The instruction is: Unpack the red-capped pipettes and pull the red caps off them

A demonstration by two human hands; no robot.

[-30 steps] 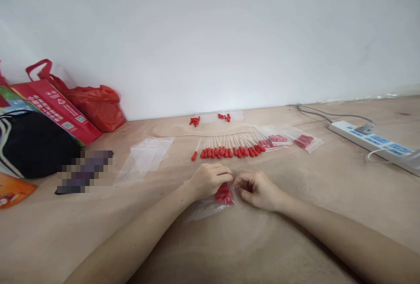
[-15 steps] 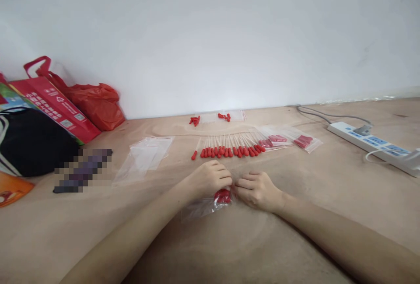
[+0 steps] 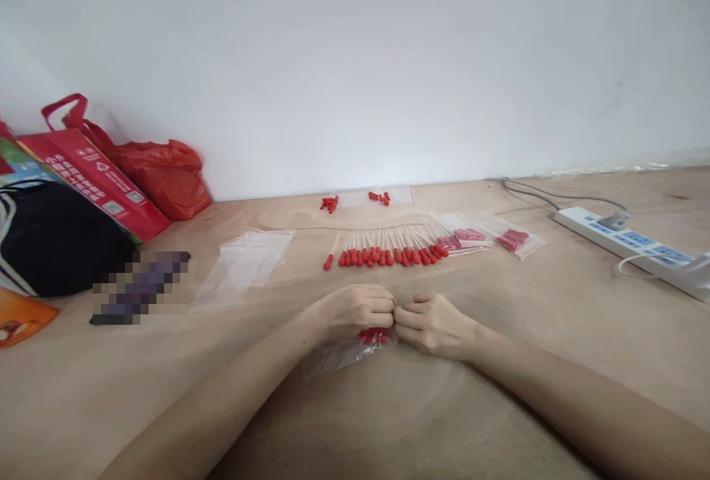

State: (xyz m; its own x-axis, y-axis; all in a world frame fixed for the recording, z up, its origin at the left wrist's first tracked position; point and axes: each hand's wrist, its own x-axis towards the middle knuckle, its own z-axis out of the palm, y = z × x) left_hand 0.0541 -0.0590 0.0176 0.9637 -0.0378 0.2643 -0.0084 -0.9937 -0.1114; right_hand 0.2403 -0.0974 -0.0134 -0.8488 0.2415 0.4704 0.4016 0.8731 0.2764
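My left hand [image 3: 353,310] and my right hand [image 3: 432,324] meet knuckle to knuckle on the table, both pinching the top edge of a small clear plastic bag [image 3: 339,351] that holds red-tipped sticks [image 3: 373,334]. The bag lies flat under and behind my left hand. Beyond my hands a row of several white sticks with red tips [image 3: 388,251] lies side by side.
Two filled clear bags [image 3: 490,235] lie right of the row, empty clear bags [image 3: 245,264] to its left, loose red tips [image 3: 329,203] by the wall. A white power strip [image 3: 632,245] with cable is far right. Red bags [image 3: 129,168] and a black item [image 3: 52,240] sit far left.
My hands have closed together over the bag's mouth. The red tips that showed between them are now mostly covered by my fingers.
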